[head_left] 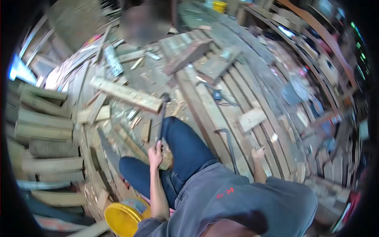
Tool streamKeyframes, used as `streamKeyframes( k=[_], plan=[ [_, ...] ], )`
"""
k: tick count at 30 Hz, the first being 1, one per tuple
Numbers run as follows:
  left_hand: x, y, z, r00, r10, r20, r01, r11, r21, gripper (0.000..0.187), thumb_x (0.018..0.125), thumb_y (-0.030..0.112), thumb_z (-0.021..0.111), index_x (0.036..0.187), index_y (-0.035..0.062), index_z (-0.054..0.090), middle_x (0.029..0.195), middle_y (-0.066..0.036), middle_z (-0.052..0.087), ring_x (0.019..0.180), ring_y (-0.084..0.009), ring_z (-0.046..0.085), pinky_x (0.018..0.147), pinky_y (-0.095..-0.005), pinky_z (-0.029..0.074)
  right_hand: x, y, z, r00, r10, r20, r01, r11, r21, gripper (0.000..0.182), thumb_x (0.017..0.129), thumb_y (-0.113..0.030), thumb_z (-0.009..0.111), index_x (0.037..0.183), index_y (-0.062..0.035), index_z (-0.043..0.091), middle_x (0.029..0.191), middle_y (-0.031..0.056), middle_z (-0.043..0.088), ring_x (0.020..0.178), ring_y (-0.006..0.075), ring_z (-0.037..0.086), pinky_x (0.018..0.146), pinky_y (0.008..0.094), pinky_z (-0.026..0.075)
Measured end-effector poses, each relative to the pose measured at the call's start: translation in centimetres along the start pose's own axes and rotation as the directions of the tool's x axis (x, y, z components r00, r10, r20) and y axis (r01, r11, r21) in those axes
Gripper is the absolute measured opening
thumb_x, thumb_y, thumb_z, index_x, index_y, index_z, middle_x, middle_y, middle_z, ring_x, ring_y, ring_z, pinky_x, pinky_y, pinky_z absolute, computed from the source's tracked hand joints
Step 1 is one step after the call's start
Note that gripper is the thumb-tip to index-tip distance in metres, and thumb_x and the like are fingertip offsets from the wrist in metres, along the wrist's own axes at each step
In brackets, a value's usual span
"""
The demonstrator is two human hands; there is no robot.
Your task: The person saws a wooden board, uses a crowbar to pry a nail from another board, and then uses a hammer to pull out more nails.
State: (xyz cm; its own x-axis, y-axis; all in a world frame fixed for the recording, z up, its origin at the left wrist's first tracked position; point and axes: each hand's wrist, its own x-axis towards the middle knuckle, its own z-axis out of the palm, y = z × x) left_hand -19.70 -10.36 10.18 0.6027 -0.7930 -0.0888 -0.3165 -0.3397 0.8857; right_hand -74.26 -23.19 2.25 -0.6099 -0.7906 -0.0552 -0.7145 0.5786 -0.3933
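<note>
My left hand (155, 155) is closed round the handle of a hammer (162, 118), which points away from me with its dark head near the end of a long pale wood block (126, 94). My right hand (258, 153) is over the planks (244, 93) on my right. Its fingers look closed, but blur hides whatever may be in them. Between that hand and my thigh lies a dark, hooked pry bar (230, 148). A short pale board (252, 119) rests just beyond my right hand.
A yellow bucket (123, 219) stands by my left elbow. Stacked timber (49, 132) lines the left side. Thick wood blocks (187, 56) and a tape measure (216, 94) lie ahead, among wood scraps. A person (146, 23) is at the far end. A grey bucket (296, 91) stands right.
</note>
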Motion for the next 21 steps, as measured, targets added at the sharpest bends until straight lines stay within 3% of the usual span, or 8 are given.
streamKeyframes(
  k=[3, 4, 7, 9, 11, 15, 17, 21],
  plan=[
    [-0.1, 1.0, -0.2, 1.0, -0.008, -0.001, 0.008, 1.0, 0.026, 0.055, 0.098, 0.044, 0.053, 0.082, -0.0077, 0.067, 0.061, -0.019, 0.061, 0.059, -0.0257, 0.063, 0.06, -0.0411, 0.046, 0.5, -5.3, 3.1, 0.847, -0.463, -0.26, 0.488, 0.872, 0.037, 0.061, 0.076, -0.018, 0.069, 0.127, 0.0054, 0.046, 0.127, 0.0298, 0.049, 0.121, 0.0428, 0.048, 0.102, 0.0476, 0.039],
    [-0.2, 0.8, -0.1, 1.0, -0.007, -0.016, 0.008, 1.0, 0.023, 0.056, 0.098, 0.044, 0.053, 0.081, -0.0076, 0.066, 0.06, -0.019, 0.06, 0.057, -0.0255, 0.062, 0.058, -0.0413, 0.045, -1.1, -9.2, 1.1, 0.799, -0.561, -0.219, 0.595, 0.79, 0.147, 0.054, 0.076, -0.014, 0.067, 0.123, 0.004, 0.049, 0.123, 0.0275, 0.051, 0.118, 0.0416, 0.049, 0.101, 0.0464, 0.04],
    [-0.1, 1.5, 0.3, 1.0, -0.009, -0.013, 0.009, 1.0, 0.002, 0.059, 0.097, 0.046, 0.054, 0.077, -0.0076, 0.065, 0.055, -0.018, 0.056, 0.051, -0.0232, 0.057, 0.052, -0.0409, 0.042, -4.9, -19.7, -0.5, 0.668, -0.74, -0.075, 0.702, 0.594, 0.392, 0.038, 0.076, -0.007, 0.064, 0.113, -0.0006, 0.056, 0.111, 0.0202, 0.058, 0.108, 0.037, 0.055, 0.094, 0.0435, 0.043],
    [0.1, 1.2, 0.8, 1.0, -0.018, -0.005, 0.018, 1.0, -0.014, 0.06, 0.097, 0.047, 0.054, 0.075, -0.0076, 0.064, 0.053, -0.017, 0.054, 0.049, -0.0215, 0.055, 0.051, -0.0407, 0.041, -8.7, -25.0, -1.1, 0.527, -0.841, -0.124, 0.746, 0.388, 0.54, 0.033, 0.076, -0.009, 0.064, 0.108, -0.0027, 0.058, 0.105, 0.0177, 0.061, 0.104, 0.0346, 0.058, 0.089, 0.0426, 0.045],
    [0.1, 1.5, 1.1, 0.998, -0.05, 0.035, 0.051, 0.998, -0.028, 0.059, 0.097, 0.047, 0.053, 0.073, -0.0058, 0.064, 0.052, -0.011, 0.051, 0.048, -0.0164, 0.051, 0.049, -0.0376, 0.039, -11.7, -28.8, -0.4, 0.442, -0.896, -0.036, 0.687, 0.312, 0.656, 0.027, 0.076, -0.011, 0.065, 0.101, -0.0016, 0.061, 0.097, 0.0171, 0.064, 0.094, 0.0332, 0.062, 0.083, 0.0416, 0.048],
    [0.2, 0.6, 2.3, 0.99, -0.046, 0.135, 0.072, 0.978, -0.195, 0.048, 0.101, 0.042, 0.05, 0.077, 0.0025, 0.061, 0.054, 0.004, 0.045, 0.045, -0.0054, 0.042, 0.042, -0.0264, 0.032, -18.2, -33.2, 1.9, 0.375, -0.907, 0.192, 0.517, 0.376, 0.769, 0.028, 0.08, -0.025, 0.07, 0.091, 0.0002, 0.069, 0.085, 0.0171, 0.069, 0.083, 0.0318, 0.067, 0.075, 0.0385, 0.052],
    [0.1, 0.2, 3.0, 0.985, -0.053, 0.163, 0.093, 0.964, -0.248, 0.047, 0.102, 0.041, 0.049, 0.078, 0.0029, 0.061, 0.055, 0.005, 0.044, 0.044, -0.0048, 0.04, 0.041, -0.0253, 0.03, -20.6, -34.5, 1.3, 0.276, -0.88, 0.386, 0.4, 0.47, 0.787, 0.027, 0.088, -0.028, 0.066, 0.093, -0.0009, 0.068, 0.083, 0.0075, 0.066, 0.079, 0.0162, 0.062, 0.069, 0.0311, 0.049],
    [-0.3, 0.3, 3.1, 0.987, 0.064, 0.149, -0.028, 0.972, -0.234, 0.045, 0.102, 0.04, 0.048, 0.08, 0.0024, 0.06, 0.056, 0.006, 0.044, 0.046, -0.0041, 0.038, 0.042, -0.0248, 0.028, -22.9, -35.8, 0.9, 0.195, -0.746, 0.637, 0.184, 0.666, 0.723, 0.032, 0.093, -0.034, 0.06, 0.096, -0.0031, 0.068, 0.078, 0.0011, 0.06, 0.074, 0.0113, 0.055, 0.07, 0.0285, 0.047]
  ],
)
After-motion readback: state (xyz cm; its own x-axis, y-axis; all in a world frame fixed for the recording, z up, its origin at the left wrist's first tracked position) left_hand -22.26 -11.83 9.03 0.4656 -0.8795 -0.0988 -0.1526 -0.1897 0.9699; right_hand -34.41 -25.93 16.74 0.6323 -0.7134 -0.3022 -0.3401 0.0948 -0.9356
